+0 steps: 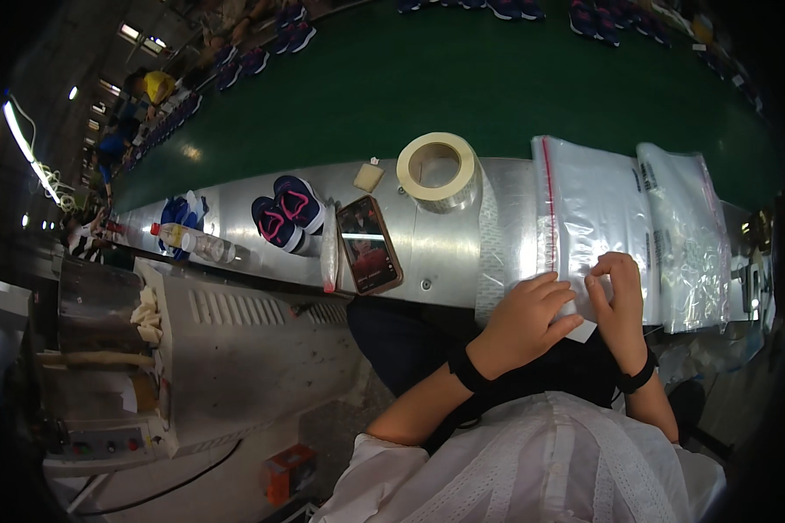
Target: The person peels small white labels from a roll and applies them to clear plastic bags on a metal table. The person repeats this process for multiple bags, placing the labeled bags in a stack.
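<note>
My left hand [523, 324] lies palm down at the near edge of a stack of clear plastic bags [589, 192] with a red strip along one side. Its fingers are stretched out and hold nothing I can see. Over the same stack, my right hand [620, 309] is bent, thumb and index tips close together; whatever may be between them is too small to make out. Between the hands, a small white paper piece [582, 329] shows at the stack's near edge. A second stack of clear bags [689, 235] lies to the right.
A big roll of tape or labels [467, 187] stands left of the bags, its strip trailing toward me. Further left are a phone [369, 248], a pair of dark shoes with pink laces [286, 213] and a plastic bottle [205, 244]. Beyond the metal ledge runs a green conveyor belt [340, 105].
</note>
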Tool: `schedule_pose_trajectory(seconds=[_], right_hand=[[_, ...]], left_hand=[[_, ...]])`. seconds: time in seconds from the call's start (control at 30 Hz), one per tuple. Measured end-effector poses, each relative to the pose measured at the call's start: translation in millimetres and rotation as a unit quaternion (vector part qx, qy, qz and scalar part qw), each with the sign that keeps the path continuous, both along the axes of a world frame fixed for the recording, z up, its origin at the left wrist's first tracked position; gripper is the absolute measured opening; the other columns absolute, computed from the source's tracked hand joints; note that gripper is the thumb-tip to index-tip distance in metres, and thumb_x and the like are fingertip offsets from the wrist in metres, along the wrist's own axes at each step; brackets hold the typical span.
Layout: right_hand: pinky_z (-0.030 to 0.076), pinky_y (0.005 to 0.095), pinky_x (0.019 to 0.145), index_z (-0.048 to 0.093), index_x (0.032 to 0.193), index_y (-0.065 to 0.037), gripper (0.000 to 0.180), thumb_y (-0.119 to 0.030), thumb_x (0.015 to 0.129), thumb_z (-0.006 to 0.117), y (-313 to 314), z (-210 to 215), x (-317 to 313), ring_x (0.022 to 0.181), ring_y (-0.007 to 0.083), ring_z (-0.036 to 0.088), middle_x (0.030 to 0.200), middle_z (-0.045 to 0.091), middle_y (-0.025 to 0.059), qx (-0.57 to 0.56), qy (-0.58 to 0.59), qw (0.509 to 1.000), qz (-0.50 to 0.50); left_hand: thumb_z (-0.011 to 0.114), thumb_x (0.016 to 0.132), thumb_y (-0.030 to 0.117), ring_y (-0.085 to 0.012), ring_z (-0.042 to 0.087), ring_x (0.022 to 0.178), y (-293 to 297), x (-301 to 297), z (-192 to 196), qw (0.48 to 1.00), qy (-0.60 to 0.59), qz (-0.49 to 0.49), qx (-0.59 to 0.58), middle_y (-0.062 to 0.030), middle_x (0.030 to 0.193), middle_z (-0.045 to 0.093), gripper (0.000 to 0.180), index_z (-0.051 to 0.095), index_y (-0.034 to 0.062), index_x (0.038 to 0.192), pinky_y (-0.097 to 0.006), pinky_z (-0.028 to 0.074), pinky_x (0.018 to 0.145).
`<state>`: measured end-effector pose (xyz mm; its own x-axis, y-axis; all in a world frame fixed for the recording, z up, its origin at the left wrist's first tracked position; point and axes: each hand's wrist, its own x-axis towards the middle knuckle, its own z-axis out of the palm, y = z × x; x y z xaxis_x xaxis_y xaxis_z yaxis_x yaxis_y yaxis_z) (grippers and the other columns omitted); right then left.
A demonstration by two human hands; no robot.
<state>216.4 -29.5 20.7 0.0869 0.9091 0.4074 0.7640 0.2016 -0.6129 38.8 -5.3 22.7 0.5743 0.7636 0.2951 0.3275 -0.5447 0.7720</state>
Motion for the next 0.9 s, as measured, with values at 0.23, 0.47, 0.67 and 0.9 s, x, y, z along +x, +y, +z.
schedule_pose_trajectory(seconds=[0.23, 0.47, 0.67, 0.9], right_hand=[[0.037, 0.0402, 0.076, 0.053, 0.082, -0.001, 0.018, -0.008, 0.072, 0.065, 15.1, -35.4, 0.1, 0.09, 0.031, 0.048, 0.095, 0.052, 0.0121, 0.007, -0.163, 0.984, -0.073], [0.038, 0.0397, 0.074, 0.054, 0.083, 0.0, 0.007, -0.004, 0.078, 0.055, 10.5, -40.2, 29.0, 0.085, 0.0314, 0.049, 0.09, 0.054, 0.014, -0.029, -0.006, 1.0, -0.01], [0.039, 0.0359, 0.073, 0.053, 0.081, 0.002, 0.006, -0.004, 0.083, 0.053, 12.6, -35.4, 23.9, 0.079, 0.0288, 0.049, 0.08, 0.052, 0.0135, -0.053, 0.085, 0.995, -0.001], [0.036, 0.0237, 0.076, 0.051, 0.079, -0.002, 0.016, -0.01, 0.092, 0.044, 1.5, -1.0, 59.3, 0.082, 0.0109, 0.045, 0.097, 0.054, 0.0044, -0.037, 0.321, 0.946, 0.0]], left_hand=[[0.061, 0.084, 0.031, -0.032, 0.056, 0.102, -8.7, 0.4, -9.8, 0.996, 0.076, -0.036, -0.019, -0.015, 0.1, 0.063, 0.034, 0.06, 0.0005, 0.099, -0.038, 0.041, 0.087], [0.053, 0.09, 0.027, -0.0287, 0.06, 0.079, 33.1, 10.4, 30.6, 0.959, 0.123, -0.098, -0.238, -0.0155, 0.086, 0.062, 0.031, 0.06, -0.0025, 0.095, -0.035, 0.045, 0.071], [0.042, 0.096, 0.036, -0.0253, 0.061, 0.087, 89.8, 73.2, -35.5, 0.724, -0.308, -0.104, -0.608, -0.0132, 0.094, 0.06, 0.041, 0.053, -0.002, 0.108, -0.036, 0.05, 0.08], [0.048, 0.093, 0.026, -0.0255, 0.064, 0.086, 100.6, 91.7, -64.4, 0.797, -0.203, -0.12, -0.555, -0.0141, 0.092, 0.055, 0.028, 0.054, -0.0021, 0.095, -0.034, 0.053, 0.069]])
